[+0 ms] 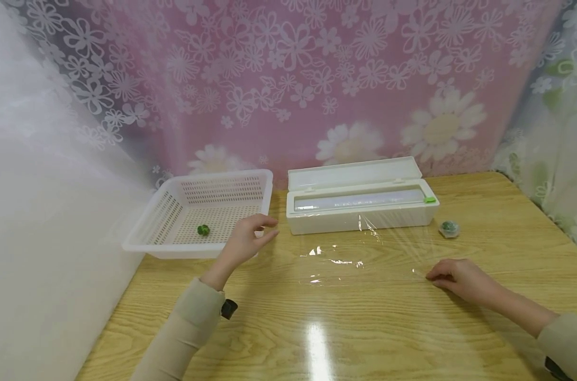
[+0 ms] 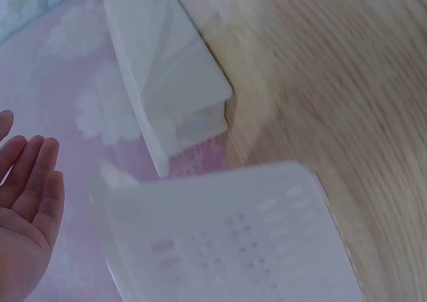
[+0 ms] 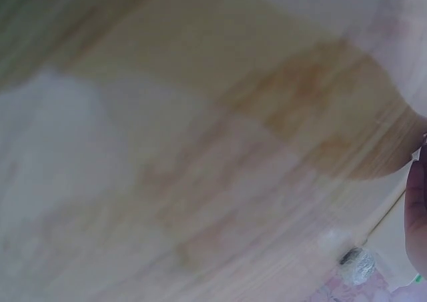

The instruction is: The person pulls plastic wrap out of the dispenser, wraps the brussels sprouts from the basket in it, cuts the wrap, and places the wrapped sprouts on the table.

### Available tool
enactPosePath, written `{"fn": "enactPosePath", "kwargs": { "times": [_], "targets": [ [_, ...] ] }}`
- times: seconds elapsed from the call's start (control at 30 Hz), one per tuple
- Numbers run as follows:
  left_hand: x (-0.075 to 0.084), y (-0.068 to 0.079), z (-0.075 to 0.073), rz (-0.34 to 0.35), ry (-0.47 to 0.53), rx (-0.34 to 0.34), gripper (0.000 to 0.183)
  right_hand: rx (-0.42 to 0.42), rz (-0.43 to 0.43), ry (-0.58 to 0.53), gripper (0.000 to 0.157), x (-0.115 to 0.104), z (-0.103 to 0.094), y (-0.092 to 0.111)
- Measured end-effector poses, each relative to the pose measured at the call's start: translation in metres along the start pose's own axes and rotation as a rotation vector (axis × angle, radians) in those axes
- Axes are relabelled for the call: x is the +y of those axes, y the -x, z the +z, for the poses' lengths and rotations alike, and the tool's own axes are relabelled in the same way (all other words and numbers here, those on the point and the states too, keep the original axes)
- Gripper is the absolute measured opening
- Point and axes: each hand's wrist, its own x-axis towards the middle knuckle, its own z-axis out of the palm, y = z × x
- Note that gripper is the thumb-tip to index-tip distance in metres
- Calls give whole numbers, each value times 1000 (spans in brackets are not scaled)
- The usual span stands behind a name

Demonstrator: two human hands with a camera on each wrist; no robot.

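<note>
A thin clear sheet of cling film (image 1: pixel 338 262) stretches forward over the table from the roll (image 1: pixel 360 200) in a white dispenser box (image 1: pixel 364 221). My right hand (image 1: pixel 465 280) pinches the film's front right corner between thumb and fingers. Beside the right rim of a white plastic basket (image 1: pixel 198 247), my left hand (image 1: pixel 245 241) is raised with thumb and fingers apart and nothing between them. The left wrist view shows the same hand (image 2: pixel 30 209) with its fingers loosely extended. A small green broccoli floret (image 1: pixel 203 230) lies in the basket.
Right of the box sits a small film-wrapped green piece (image 1: pixel 449 228). The box's lid (image 1: pixel 355 173) stands raised at the back, and a green slider (image 1: pixel 429 200) is at its right end. Behind the wooden table (image 1: pixel 364 328) hangs a pink flowered curtain (image 1: pixel 288 79).
</note>
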Motion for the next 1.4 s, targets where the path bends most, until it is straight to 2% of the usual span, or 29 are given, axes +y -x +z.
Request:
{"fn": "enactPosePath", "kwargs": {
  "times": [0.27,0.6,0.73,1.03,1.2,1.4],
  "targets": [
    [-30,8,-26,-126,29,98,23,-9,9,-11,20,-1,-1,0],
    [-69,28,-54,-245,34,231,23,-5,14,2,20,0,0,0],
    [-81,31,-63,-307,23,231,26,-2,10,3,20,1,1,0],
    [-104,32,-80,-462,19,165,36,28,-12,9,21,3,1,1],
    [-116,27,-85,-540,45,183,39,13,-5,5,20,3,1,0],
    [-129,22,-90,-596,68,216,41,6,-4,-5,21,2,-1,0]
  ]
}}
